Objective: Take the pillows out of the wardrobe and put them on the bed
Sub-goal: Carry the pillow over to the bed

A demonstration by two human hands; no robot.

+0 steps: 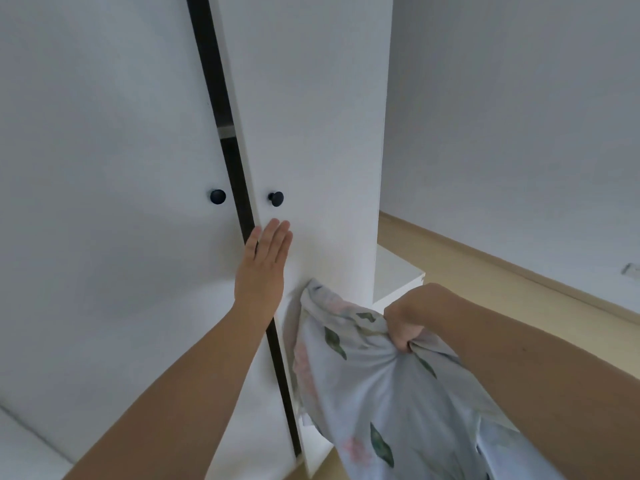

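Closest to the camera is the pillow (pixel 391 393). It is pale blue-grey with green leaves and soft pink flowers on it. It hangs low on the right side, in front of the bottom of the wardrobe, and its top corner sits right by the right door. The right hand (pixel 407 323) is curled into a fist on a bunch of the pillow's cloth, so the cloth is all wrinkled where the fingers squeeze it. The arm comes in from the bottom right corner. A little farther away is the left hand (pixel 265 261). Its fingers are straight and close together, and the hand lies flat on the right door (pixel 311 126), near the door's left edge and just under the right knob (pixel 276 198). The left arm reaches up from the bottom of the picture. The wardrobe is white and tall. There is a thin dark gap (pixel 221 109) between the two doors, so they are not fully closed. The left door (pixel 104 150) has its own round black left knob (pixel 218 196), just across the gap from the other knob. Past the wardrobe on the right is a low white shelf (pixel 398 275), then the light wood floor (pixel 485 271), and last the white wall (pixel 519 116).
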